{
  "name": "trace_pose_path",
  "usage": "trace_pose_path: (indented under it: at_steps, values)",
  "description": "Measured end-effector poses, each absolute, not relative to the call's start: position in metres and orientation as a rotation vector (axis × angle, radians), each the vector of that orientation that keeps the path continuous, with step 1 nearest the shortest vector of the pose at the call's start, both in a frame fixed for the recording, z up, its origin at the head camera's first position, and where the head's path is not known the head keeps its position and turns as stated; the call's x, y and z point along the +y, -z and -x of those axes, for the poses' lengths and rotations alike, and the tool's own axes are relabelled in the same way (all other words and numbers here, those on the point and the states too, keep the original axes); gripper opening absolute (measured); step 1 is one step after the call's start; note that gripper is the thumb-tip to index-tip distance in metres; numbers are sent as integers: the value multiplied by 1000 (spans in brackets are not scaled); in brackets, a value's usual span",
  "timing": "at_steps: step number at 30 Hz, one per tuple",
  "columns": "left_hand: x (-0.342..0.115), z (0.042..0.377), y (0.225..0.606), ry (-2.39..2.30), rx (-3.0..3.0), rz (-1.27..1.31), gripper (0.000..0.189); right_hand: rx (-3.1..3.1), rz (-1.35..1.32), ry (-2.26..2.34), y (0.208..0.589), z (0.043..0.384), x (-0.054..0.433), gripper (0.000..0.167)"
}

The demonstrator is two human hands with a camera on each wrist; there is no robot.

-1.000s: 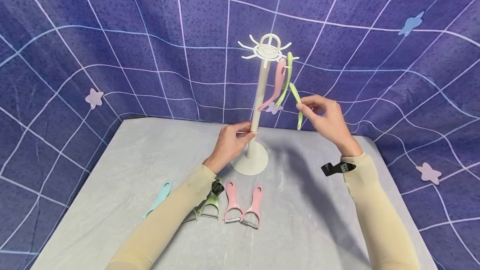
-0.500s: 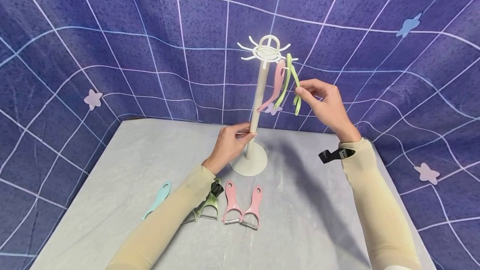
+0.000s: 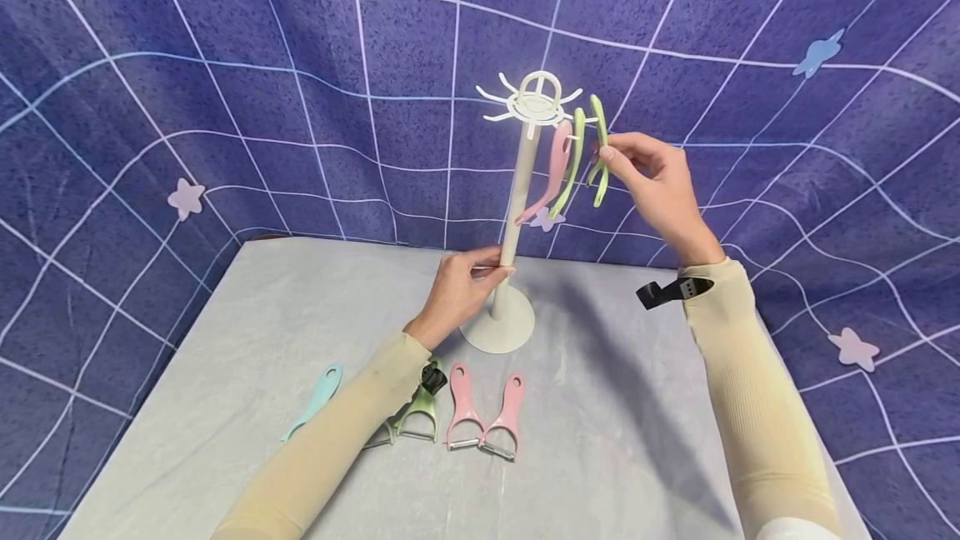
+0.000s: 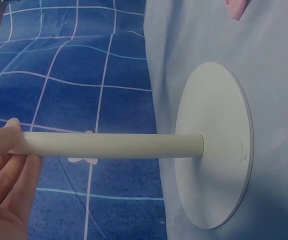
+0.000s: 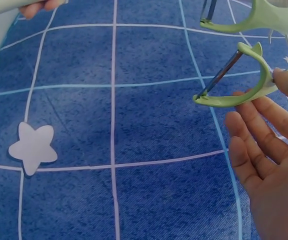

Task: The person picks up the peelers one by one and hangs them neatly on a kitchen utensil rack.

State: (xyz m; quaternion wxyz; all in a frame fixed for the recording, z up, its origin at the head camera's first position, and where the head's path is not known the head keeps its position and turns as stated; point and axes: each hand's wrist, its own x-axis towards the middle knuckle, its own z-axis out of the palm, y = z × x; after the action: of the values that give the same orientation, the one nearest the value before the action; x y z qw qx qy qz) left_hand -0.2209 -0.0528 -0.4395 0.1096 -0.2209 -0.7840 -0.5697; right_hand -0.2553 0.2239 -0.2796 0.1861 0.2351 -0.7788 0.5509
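Right hand [image 3: 660, 182] pinches green peeler [image 3: 597, 152] with its long axis near vertical, just right of the rack's top hooks [image 3: 534, 102], while left hand [image 3: 457, 290] grips the stand pole [image 3: 513, 215] lower down.

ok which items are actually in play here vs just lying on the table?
In play:
right hand pinching a green peeler at the rack top
left hand holding the white stand
pink peeler and second green peeler hanging there

Lying about:
two pink peelers
blue peeler
green peeler on table
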Motion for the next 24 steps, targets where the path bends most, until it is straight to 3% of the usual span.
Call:
trace_pose_path:
  at_steps: [24]
  values:
    - [-53, 221, 442, 1676, -2313, 646, 30, -2126, -816, -1622, 257, 265, 208, 16]
